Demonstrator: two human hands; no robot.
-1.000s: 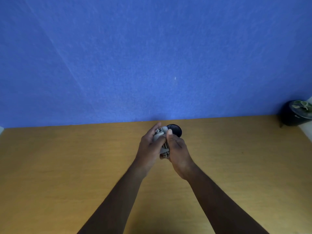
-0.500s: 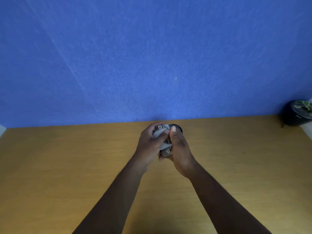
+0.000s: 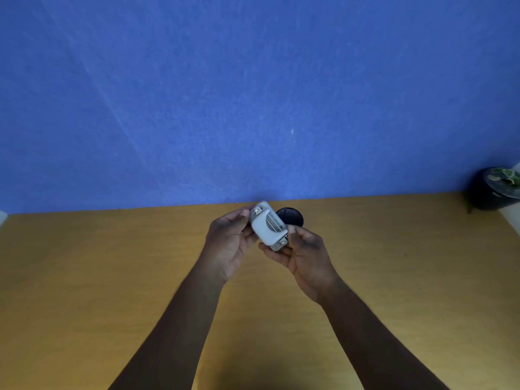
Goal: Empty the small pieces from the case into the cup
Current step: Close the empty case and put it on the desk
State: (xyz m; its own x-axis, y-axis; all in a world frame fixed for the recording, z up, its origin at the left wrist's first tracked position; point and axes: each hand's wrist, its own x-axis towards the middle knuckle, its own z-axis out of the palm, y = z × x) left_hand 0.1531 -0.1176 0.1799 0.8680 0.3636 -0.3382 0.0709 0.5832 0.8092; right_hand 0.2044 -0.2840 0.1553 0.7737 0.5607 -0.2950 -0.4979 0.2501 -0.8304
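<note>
A small clear plastic case (image 3: 268, 226) with a white front panel and metal screws is held between both hands above the wooden table (image 3: 112, 277). My left hand (image 3: 229, 240) grips its far-left end with fingertips. My right hand (image 3: 305, 250) cups its near-right end from below, thumb on the edge. The case is tilted, its long side running from upper left to lower right. Just behind it stands a dark round cup (image 3: 289, 216), partly hidden by the case. No small pieces can be made out inside the case or the cup.
A blue felt wall (image 3: 253, 94) rises at the table's far edge. A dark pot with a green plant (image 3: 496, 190) stands in the far right corner.
Both hands have spread apart, uncovering the case's white front. The case has turned and now faces me; it stays just in front of the cup.
</note>
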